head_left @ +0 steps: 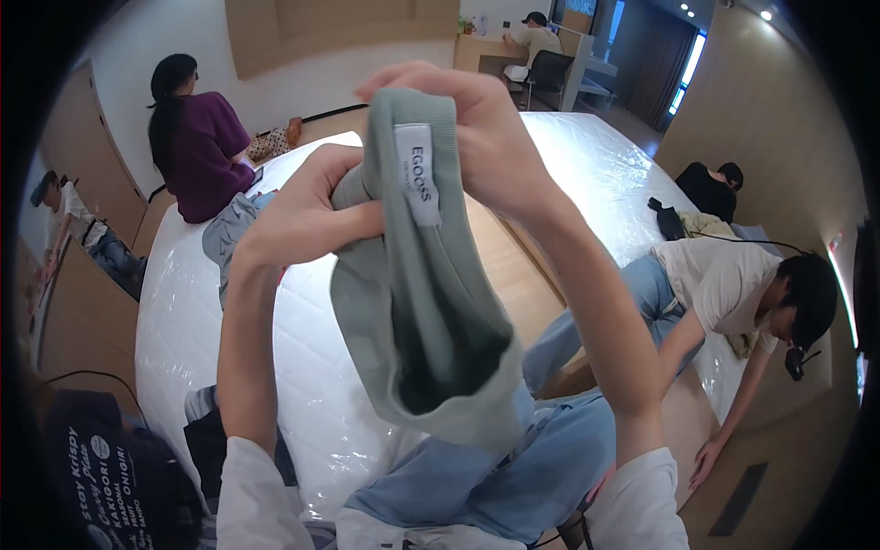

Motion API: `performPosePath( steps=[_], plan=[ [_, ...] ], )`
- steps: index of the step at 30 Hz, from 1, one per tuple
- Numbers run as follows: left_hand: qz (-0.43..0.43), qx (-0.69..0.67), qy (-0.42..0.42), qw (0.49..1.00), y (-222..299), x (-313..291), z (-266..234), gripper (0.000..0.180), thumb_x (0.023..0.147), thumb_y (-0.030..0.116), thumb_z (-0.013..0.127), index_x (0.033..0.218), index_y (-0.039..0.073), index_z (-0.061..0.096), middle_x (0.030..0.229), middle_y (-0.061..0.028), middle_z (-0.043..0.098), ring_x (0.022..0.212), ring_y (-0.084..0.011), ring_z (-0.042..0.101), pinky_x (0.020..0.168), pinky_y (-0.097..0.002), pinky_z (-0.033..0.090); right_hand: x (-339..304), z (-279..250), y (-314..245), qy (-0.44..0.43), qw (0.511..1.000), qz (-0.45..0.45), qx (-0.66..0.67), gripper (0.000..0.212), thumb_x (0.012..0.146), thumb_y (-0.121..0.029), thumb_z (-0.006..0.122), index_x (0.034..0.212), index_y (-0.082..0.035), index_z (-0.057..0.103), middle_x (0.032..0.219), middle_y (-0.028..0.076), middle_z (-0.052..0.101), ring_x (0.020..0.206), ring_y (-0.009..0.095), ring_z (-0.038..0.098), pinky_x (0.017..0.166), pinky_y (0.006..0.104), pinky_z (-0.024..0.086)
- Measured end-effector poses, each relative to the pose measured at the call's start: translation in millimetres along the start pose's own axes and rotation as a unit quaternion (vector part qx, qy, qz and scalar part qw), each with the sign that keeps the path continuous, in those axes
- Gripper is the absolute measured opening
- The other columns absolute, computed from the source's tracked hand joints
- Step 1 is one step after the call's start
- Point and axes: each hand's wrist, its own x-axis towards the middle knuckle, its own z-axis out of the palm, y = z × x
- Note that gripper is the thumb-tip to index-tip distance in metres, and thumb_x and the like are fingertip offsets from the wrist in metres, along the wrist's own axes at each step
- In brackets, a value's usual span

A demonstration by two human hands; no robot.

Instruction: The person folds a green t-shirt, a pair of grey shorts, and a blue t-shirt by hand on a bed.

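Largely below left grip (307, 203): garment (431, 275)

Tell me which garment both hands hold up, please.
The pale green garment, with a white label: both the left hand and right hand hold it, while the grey garment lies on the left mattress.

Looking like a bedroom: plastic-wrapped bed (307, 367) is filling left of frame, second bed (591, 160) is lying upper right of centre; desk (484, 50), chair (550, 71) are standing top centre; curtain (658, 82) is hanging upper right.
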Motion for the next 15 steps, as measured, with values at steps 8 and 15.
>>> performPosePath(
  steps=[8,15],
  plan=[
    [0.134,0.136,0.32,0.928,28,12,-23,0.021,0.088,0.014,0.062,0.101,-0.003,0.065,0.08,-0.0014,0.066,0.072,-0.0054,0.055,0.067,-0.0227,0.045,-82,14,-6,-0.04,0.969,0.243,-0.001,0.037,0.091,-0.022,0.056,0.122,-0.002,0.055,0.117,0.011,0.062,0.107,0.018,0.056,0.093,0.0343,0.043],
    [-0.005,0.353,0.295,0.888,73,-22,-91,0.028,0.087,0.031,0.064,0.088,0.002,0.064,0.074,0.0031,0.056,0.069,-0.0044,0.048,0.063,-0.022,0.04,-58,-17,26,0.123,0.951,0.225,-0.172,0.026,0.09,-0.009,0.051,0.113,0.001,0.061,0.103,0.014,0.067,0.097,0.02,0.062,0.087,0.0335,0.046]
  ],
)
